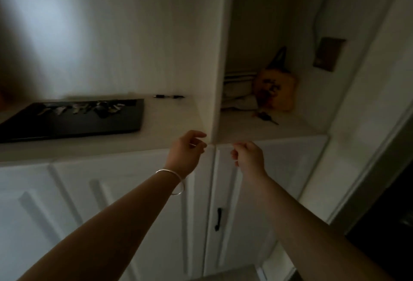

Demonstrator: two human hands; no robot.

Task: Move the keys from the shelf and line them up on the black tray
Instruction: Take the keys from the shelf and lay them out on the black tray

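Observation:
A black tray [93, 125] lies on the white counter at the left, with several keys [82, 108] in a row along its far side. One more bunch of keys [266, 117] rests in the right shelf niche, in front of an orange bag. My left hand [187, 148], with a silver bangle on the wrist, hovers at the counter's front edge, fingers loosely curled and nothing in them. My right hand [248, 154] hangs just to its right, below the niche's front edge, fingers curled inward; I see nothing held in it.
A pen [168, 96] lies against the back wall right of the tray. An orange bag [276, 87] and stacked pale items [240, 93] fill the back of the niche. A vertical white partition [220, 57] separates both compartments. Cabinet doors with a black handle [218, 219] are below.

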